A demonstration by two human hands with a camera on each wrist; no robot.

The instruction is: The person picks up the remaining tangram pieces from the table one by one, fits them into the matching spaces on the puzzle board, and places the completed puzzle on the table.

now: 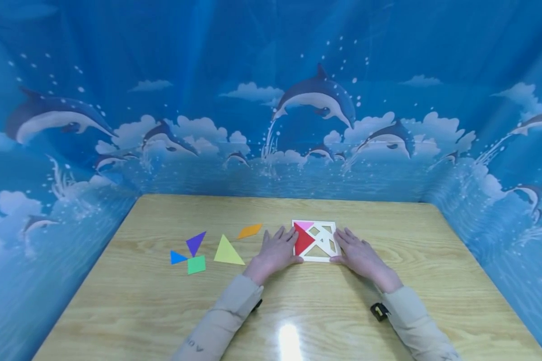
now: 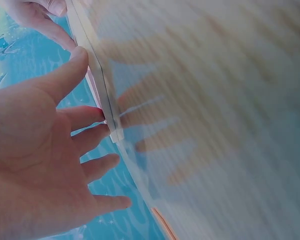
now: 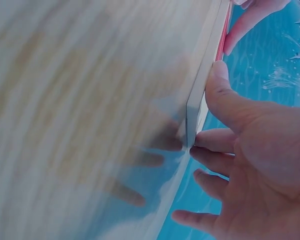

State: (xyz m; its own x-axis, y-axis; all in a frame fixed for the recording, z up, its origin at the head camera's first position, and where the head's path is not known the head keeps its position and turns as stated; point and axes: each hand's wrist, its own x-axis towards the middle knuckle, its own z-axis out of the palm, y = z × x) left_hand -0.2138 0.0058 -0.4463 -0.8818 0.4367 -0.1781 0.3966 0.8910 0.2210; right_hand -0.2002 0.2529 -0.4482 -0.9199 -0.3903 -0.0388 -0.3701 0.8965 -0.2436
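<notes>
A white tangram tray (image 1: 327, 224) with cut-out shapes lies flat on the table between my two hands. A large red triangle (image 1: 301, 238) sits in its left side and a pink piece (image 1: 304, 225) at its far left corner. My left hand (image 1: 276, 250) touches the tray's left side, its thumb at the near edge and fingertips overlapping the red triangle. On the opposite side, my right hand (image 1: 360, 254) rests its fingertips along the right edge, thumb at the near right corner. Both wrist views show spread, fairly straight fingers against the tray's edge.
Left of the tray lie a yellow triangle (image 1: 228, 252), an orange parallelogram (image 1: 250, 230), a purple triangle (image 1: 195, 243), a blue triangle (image 1: 177, 257) and a green square (image 1: 196, 264). The wooden table (image 1: 334, 321) is bounded by a blue dolphin-print curtain (image 1: 235, 175).
</notes>
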